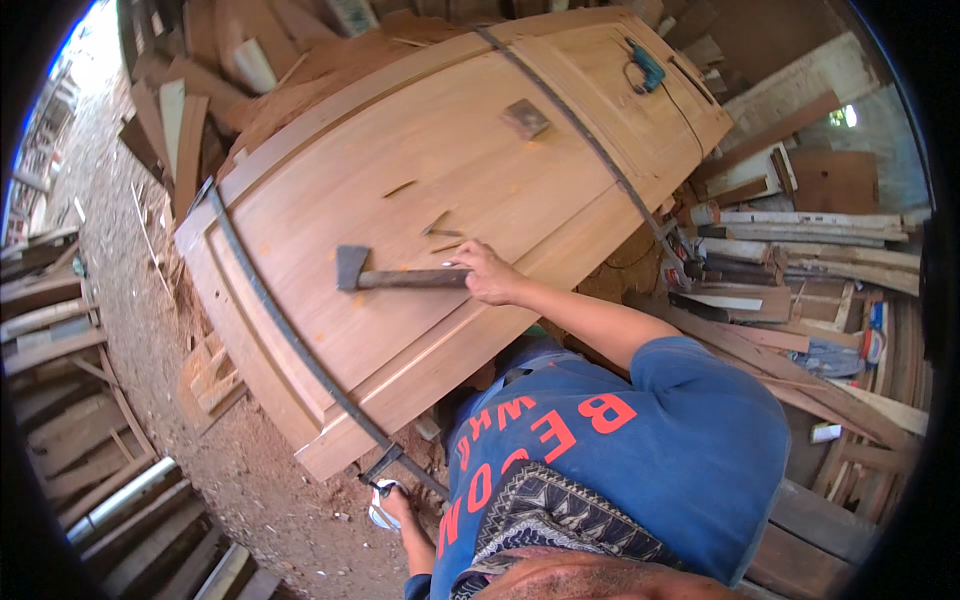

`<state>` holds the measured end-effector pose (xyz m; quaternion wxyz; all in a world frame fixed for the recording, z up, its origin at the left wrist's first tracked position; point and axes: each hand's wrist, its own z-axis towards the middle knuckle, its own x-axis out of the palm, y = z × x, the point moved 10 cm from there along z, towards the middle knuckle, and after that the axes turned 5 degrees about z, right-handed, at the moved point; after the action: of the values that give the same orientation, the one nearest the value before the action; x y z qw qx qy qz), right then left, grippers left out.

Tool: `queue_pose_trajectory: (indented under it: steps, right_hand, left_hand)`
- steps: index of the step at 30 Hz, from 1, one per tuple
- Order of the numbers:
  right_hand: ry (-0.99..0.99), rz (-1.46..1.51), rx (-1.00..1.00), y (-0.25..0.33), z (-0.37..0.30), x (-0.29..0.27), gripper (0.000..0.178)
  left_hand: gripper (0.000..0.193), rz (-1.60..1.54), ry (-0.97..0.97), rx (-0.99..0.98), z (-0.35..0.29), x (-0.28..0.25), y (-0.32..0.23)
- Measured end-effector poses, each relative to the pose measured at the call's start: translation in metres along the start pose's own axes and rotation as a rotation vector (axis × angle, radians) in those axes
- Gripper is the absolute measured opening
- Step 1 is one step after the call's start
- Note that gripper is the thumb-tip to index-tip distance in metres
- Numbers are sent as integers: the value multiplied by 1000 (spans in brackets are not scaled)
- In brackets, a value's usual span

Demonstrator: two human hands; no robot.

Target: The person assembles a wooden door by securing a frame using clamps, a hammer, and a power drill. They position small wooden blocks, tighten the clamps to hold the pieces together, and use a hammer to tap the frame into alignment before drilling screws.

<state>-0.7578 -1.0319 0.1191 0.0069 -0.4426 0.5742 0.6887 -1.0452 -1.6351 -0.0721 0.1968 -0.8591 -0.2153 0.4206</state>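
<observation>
A panelled wooden door (330,210) lies flat and slanted in front of me, with two long bar clamps across it, the near-left clamp (290,335) and the far-right clamp (570,115). My right hand (490,275) is closed around the handle end of a hatchet (410,279); its dark head points left on the door. Below the near-left clamp's lower end, my left hand (397,503) is closed by a small white object (380,510), whose kind I cannot make out. Thin wood pieces (436,225) lie beyond the hatchet.
A square wooden block (525,119) and a teal power drill (645,68) with its cord rest on the door's far half. Stacked timber (810,240) crowds the right, more boards (90,400) the left. Offcuts and sawdust (330,80) lie beyond the door. Dirt ground (150,260) runs along the left.
</observation>
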Motion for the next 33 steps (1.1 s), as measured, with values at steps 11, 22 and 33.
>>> queue_pose_trajectory:
  steps: [11, 22, 33]
  right_hand:
    - [-540, -139, 326, -222, -197, -289, 46]
    - [-567, -506, 575, -316, -234, -410, 59]
    - [93, -730, 435, -373, -158, -451, 66]
  left_hand:
    - [68, 609, -745, 40, -69, -50, -141]
    - [69, 624, -410, 764, -146, 156, -392]
    - [68, 465, -444, 428, -190, 172, -323]
